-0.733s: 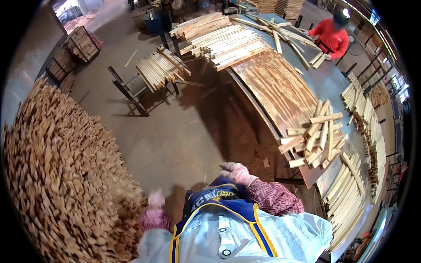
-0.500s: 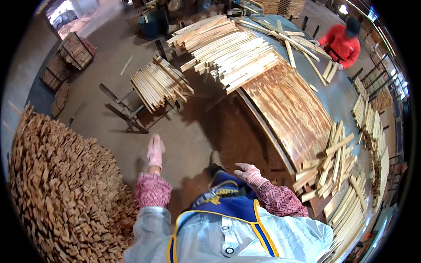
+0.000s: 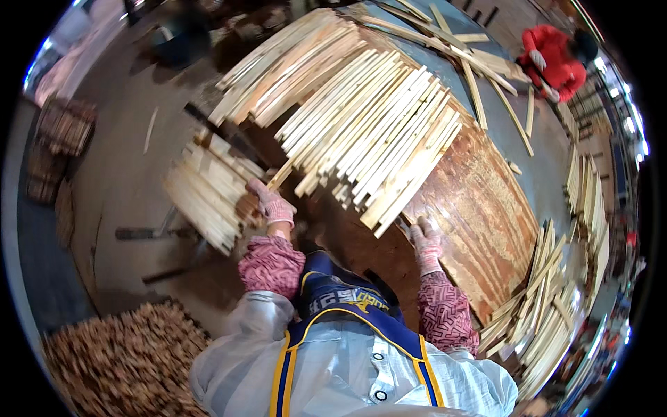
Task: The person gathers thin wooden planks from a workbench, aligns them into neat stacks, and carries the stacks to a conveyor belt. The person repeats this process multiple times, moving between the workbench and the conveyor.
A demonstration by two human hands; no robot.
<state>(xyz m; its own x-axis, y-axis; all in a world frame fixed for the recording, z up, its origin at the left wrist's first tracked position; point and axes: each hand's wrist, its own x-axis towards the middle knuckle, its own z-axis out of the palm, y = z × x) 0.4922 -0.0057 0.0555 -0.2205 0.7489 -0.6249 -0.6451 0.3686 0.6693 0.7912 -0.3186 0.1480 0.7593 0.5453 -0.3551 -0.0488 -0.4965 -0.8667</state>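
Observation:
My left hand point(image 3: 272, 203), in a pink-and-white knit glove, reaches forward with its fingers stretched out. It is at the jutting end of a pale wood strip point(image 3: 283, 174); whether it touches the strip I cannot tell. Just left of it is a smaller stack of strips point(image 3: 208, 191) on a metal stand. My right hand point(image 3: 426, 244), gloved alike, has its fingers extended over the near edge of a worn plywood sheet point(image 3: 479, 215). Ahead, between and beyond both hands, lies a wide row of pale wood strips point(image 3: 368, 125) on the table.
A heap of short wood pieces point(image 3: 125, 361) rises at lower left. Loose strips point(image 3: 535, 292) lie crisscrossed at right. Across the grey-blue table point(image 3: 511, 128) stands a person in red point(image 3: 556, 66). A dark blue tub point(image 3: 180, 42) stands at the far left.
I have moved forward to the table and the stand. Both hands have come up, the left near the strips and the right to the plywood. The person in red has shifted posture.

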